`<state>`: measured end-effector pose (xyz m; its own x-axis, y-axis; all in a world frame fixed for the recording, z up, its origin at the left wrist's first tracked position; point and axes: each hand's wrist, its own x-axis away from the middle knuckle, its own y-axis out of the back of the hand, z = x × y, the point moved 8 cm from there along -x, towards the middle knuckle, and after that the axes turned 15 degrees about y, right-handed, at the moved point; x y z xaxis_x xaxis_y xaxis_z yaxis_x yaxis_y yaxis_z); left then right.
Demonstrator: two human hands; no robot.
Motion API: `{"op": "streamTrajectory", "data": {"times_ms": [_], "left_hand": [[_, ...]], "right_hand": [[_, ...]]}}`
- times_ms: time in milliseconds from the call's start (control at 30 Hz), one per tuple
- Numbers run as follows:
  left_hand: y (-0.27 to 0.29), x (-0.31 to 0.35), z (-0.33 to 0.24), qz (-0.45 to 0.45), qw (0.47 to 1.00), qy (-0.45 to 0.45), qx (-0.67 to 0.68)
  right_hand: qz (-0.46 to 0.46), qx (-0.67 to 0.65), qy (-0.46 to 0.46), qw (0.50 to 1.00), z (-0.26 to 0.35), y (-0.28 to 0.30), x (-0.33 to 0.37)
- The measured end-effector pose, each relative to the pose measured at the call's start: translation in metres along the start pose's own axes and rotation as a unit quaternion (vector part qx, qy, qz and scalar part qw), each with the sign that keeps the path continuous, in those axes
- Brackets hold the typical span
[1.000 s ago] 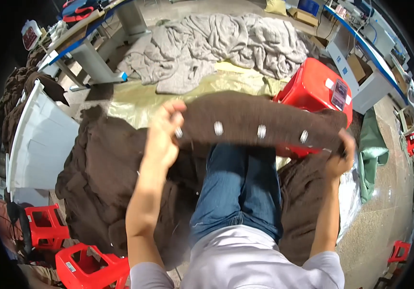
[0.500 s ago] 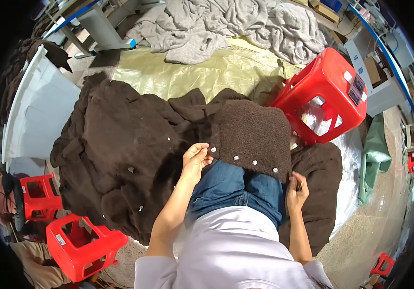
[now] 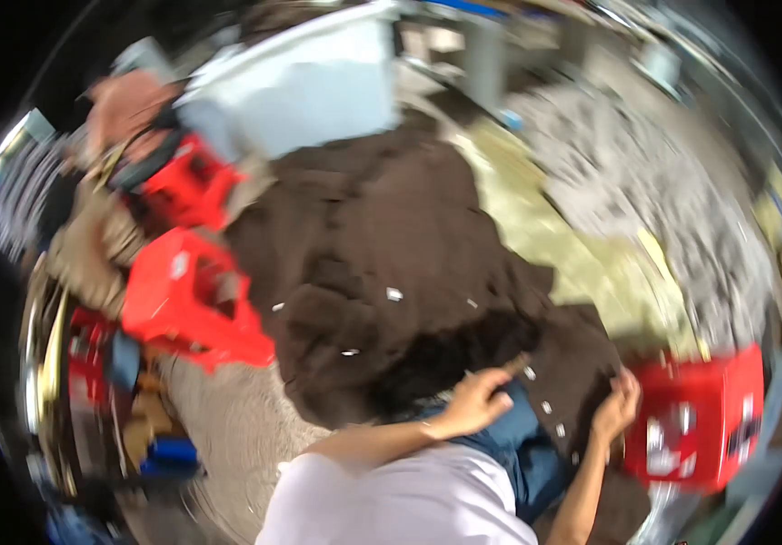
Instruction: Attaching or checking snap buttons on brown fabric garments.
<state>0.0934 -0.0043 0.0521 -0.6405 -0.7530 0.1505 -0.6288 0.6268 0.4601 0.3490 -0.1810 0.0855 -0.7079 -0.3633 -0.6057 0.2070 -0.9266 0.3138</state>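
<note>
Across my jeans point(image 3: 532, 440) lies a fuzzy dark brown knit piece point(image 3: 572, 350), with several shiny pale buttons in a row along its near edge. My left hand point(image 3: 477, 401) is at the piece's left corner, its fingertips close to the first button. Motion smears those fingers, so whether they grip the cloth cannot be made out. At the piece's right side, my right hand point(image 3: 616, 411) has its fingers curled closed on the edge. A large heap of dark brown fabric point(image 3: 400, 218) spreads in front and to the left, with a few small pale bits on it.
A red plastic stool point(image 3: 700, 418) stands close by my right hand. Another red stool point(image 3: 186, 295) is to the left, beside a person's tan trouser leg point(image 3: 100, 232). Behind the heap is a white bin point(image 3: 304, 95). Yellow sheeting point(image 3: 582, 263) and grey fabric point(image 3: 654, 173) lie at the far right.
The view has swung left and blurred, so the heap and bin sit more centrally. My left hand's fingers have shifted at the corner; my right hand stays at the piece's right side.
</note>
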Motion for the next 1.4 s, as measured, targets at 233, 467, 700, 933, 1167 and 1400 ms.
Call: {"op": "streamTrajectory", "data": {"times_ms": [233, 467, 700, 933, 1167, 1400], "left_hand": [[-0.008, 0.039, 0.003, 0.059, 0.984, 0.022, -0.165], [-0.016, 0.036, -0.004, 0.024, 0.983, 0.047, -0.178], [-0.020, 0.035, -0.013, -0.010, 0.981, 0.052, -0.185], [-0.012, 0.033, -0.008, -0.010, 0.981, 0.066, -0.183], [-0.005, 0.031, -0.019, 0.003, 0.984, 0.072, -0.161], [-0.008, 0.027, -0.009, 0.004, 0.992, 0.080, -0.101]], "right_hand": [[0.094, -0.045, -0.027, 0.994, -0.023, -0.019, 0.012], [0.097, -0.119, 0.011, 0.988, -0.005, -0.016, -0.006], [0.153, -0.216, 0.059, 0.963, -0.002, -0.040, -0.007], [0.164, -0.238, 0.076, 0.954, 0.012, -0.048, -0.003], [0.168, -0.258, 0.088, 0.947, 0.031, -0.040, -0.010], [0.167, -0.253, 0.097, 0.948, 0.039, -0.040, -0.016]]}}
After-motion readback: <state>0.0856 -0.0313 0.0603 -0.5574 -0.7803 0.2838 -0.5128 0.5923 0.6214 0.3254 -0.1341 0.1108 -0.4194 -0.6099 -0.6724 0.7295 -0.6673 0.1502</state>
